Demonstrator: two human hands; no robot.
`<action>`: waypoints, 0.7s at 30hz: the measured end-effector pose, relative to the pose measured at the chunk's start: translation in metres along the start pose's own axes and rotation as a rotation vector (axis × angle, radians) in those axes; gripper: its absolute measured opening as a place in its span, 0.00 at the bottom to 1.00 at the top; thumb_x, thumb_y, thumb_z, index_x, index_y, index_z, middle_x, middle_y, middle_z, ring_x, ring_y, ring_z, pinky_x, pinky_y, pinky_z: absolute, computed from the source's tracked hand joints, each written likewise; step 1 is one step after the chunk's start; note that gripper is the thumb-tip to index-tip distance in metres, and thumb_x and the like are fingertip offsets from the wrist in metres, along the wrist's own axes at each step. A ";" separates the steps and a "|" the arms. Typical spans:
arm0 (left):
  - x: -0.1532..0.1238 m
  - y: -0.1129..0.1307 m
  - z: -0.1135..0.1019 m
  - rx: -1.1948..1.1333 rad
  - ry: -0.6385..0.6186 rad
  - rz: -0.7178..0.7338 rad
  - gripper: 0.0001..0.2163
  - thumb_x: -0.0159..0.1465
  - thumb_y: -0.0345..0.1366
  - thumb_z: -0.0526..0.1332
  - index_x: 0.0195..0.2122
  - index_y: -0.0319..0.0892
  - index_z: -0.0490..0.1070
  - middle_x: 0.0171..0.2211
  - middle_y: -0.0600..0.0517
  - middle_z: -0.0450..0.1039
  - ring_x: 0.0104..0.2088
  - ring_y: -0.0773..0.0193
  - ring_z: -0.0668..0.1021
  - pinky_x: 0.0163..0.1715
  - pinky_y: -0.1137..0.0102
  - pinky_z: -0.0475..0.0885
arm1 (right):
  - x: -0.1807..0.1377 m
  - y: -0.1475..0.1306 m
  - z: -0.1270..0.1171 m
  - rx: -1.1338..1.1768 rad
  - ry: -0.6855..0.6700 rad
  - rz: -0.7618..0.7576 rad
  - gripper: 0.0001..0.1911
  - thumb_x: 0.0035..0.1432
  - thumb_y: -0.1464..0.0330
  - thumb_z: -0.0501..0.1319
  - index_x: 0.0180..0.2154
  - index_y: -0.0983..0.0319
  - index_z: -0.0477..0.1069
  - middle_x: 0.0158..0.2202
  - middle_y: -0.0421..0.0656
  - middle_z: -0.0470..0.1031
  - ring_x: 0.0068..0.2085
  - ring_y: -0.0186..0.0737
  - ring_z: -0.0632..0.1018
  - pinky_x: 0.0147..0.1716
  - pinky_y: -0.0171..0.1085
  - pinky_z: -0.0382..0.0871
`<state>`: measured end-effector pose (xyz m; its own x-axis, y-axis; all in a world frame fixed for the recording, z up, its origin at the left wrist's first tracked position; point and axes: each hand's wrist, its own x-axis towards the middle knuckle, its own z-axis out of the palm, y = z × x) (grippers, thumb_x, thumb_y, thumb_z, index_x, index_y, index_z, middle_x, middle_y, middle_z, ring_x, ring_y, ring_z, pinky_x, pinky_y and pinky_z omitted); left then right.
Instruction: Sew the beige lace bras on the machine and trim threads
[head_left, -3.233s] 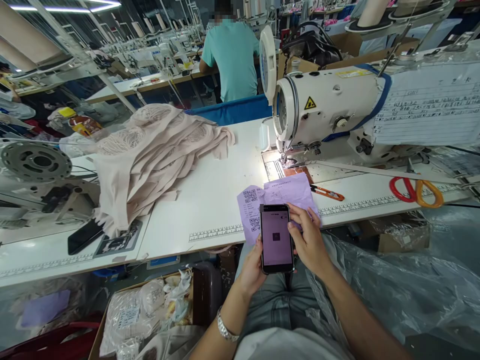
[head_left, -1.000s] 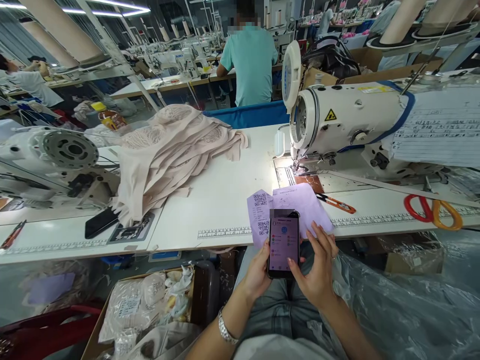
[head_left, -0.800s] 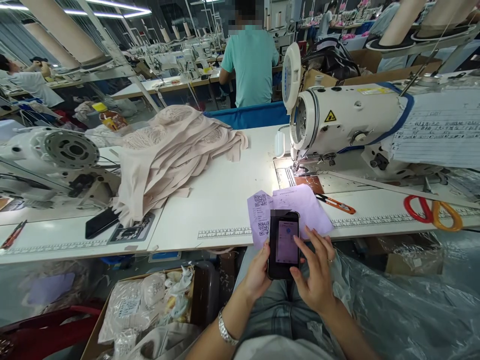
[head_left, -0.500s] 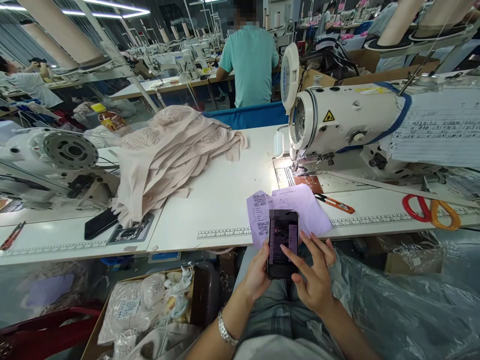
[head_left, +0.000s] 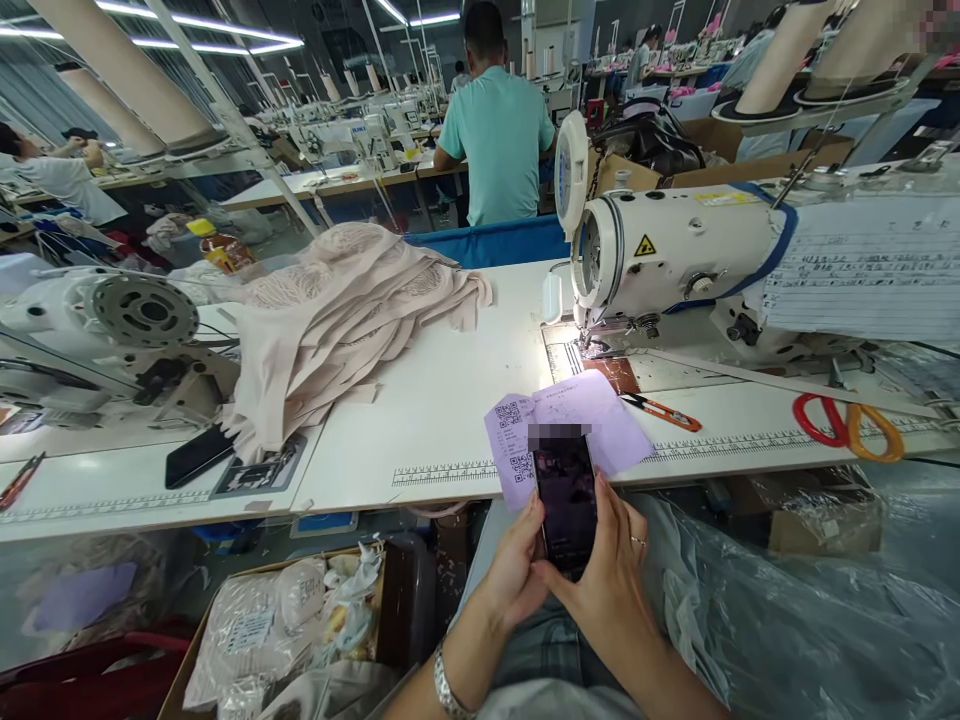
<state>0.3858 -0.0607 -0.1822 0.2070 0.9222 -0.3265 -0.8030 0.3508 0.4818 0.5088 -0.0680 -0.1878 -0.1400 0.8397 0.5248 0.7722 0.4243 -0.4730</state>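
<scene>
On the floor at lower left, an open cardboard box (head_left: 180, 672) holds clear plastic packs (head_left: 225, 640) of pale pieces, one bearing a printed label, with crumpled light scraps (head_left: 356, 600) beside them. A yellow-capped bottle (head_left: 225, 250) with brown contents stands behind the fabric. Behind the right-hand sewing machine (head_left: 675, 245), a black bag (head_left: 652, 140) is at another carton (head_left: 795, 158); whether it sits inside cannot be told.

Both hands grasp a phone (head_left: 562, 505), held upright before the person just past the counter's front edge, its screen dark. The left hand (head_left: 514, 565) supports its left side, thumb along the edge; a metallic bracelet (head_left: 444, 685) circles that wrist. The right hand (head_left: 611, 570) has its fingers closed along the right edge, thumb reaching across beneath the phone's lower end, and wears a ring (head_left: 638, 541).

Beyond the phone, purple papers (head_left: 600, 425) printed with QR codes lie on the white counter (head_left: 450, 390). Nearby are orange-handled snips (head_left: 667, 412) and, farther right, red-and-orange scissors (head_left: 874, 432). A heap of beige fabric (head_left: 352, 310) covers the counter's left part, between the two machines. Beyond, a person in a teal shirt (head_left: 495, 145) sits facing away among rows of sewing stations under strip lights.
</scene>
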 end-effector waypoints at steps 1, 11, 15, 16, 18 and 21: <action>0.000 -0.001 0.000 0.004 -0.014 -0.002 0.21 0.62 0.45 0.70 0.53 0.41 0.77 0.57 0.44 0.75 0.62 0.46 0.72 0.67 0.52 0.60 | 0.001 -0.001 0.001 -0.015 0.007 0.010 0.51 0.63 0.49 0.58 0.73 0.67 0.35 0.64 0.62 0.60 0.56 0.67 0.65 0.49 0.65 0.68; 0.005 0.009 0.010 0.065 -0.319 -0.021 0.28 0.68 0.56 0.59 0.65 0.48 0.67 0.66 0.42 0.63 0.66 0.44 0.64 0.61 0.48 0.65 | 0.038 0.035 -0.025 -0.132 0.147 -0.048 0.52 0.50 0.72 0.59 0.72 0.66 0.38 0.53 0.57 0.69 0.47 0.60 0.70 0.45 0.58 0.72; 0.007 0.013 0.007 0.099 -0.314 -0.021 0.29 0.67 0.58 0.57 0.66 0.51 0.65 0.67 0.41 0.62 0.65 0.41 0.63 0.55 0.47 0.70 | 0.107 0.103 -0.052 -0.354 0.173 0.088 0.50 0.48 0.65 0.64 0.67 0.77 0.49 0.45 0.60 0.74 0.45 0.63 0.72 0.51 0.63 0.64; 0.007 0.013 0.007 0.108 -0.312 -0.015 0.29 0.67 0.58 0.57 0.65 0.51 0.66 0.67 0.41 0.62 0.65 0.41 0.63 0.55 0.47 0.70 | 0.131 0.118 -0.057 -0.391 0.124 0.189 0.50 0.46 0.65 0.66 0.65 0.80 0.51 0.45 0.62 0.74 0.47 0.65 0.72 0.53 0.62 0.63; 0.008 0.012 0.006 0.122 -0.311 -0.003 0.28 0.67 0.58 0.57 0.65 0.52 0.66 0.66 0.41 0.63 0.65 0.42 0.64 0.55 0.48 0.69 | 0.180 0.141 -0.063 -0.428 0.002 0.352 0.49 0.46 0.64 0.69 0.64 0.80 0.53 0.50 0.66 0.73 0.52 0.66 0.72 0.56 0.58 0.61; 0.009 0.011 0.004 0.138 -0.320 0.008 0.28 0.68 0.57 0.57 0.66 0.52 0.65 0.66 0.41 0.63 0.64 0.42 0.65 0.55 0.47 0.70 | 0.244 0.156 -0.055 -0.432 -0.119 0.499 0.44 0.51 0.63 0.67 0.63 0.79 0.56 0.51 0.67 0.72 0.54 0.64 0.73 0.54 0.52 0.64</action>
<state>0.3811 -0.0479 -0.1767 0.3830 0.9217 -0.0611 -0.7269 0.3415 0.5958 0.6291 0.1843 -0.0942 0.2503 0.9422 0.2229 0.9372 -0.1781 -0.2998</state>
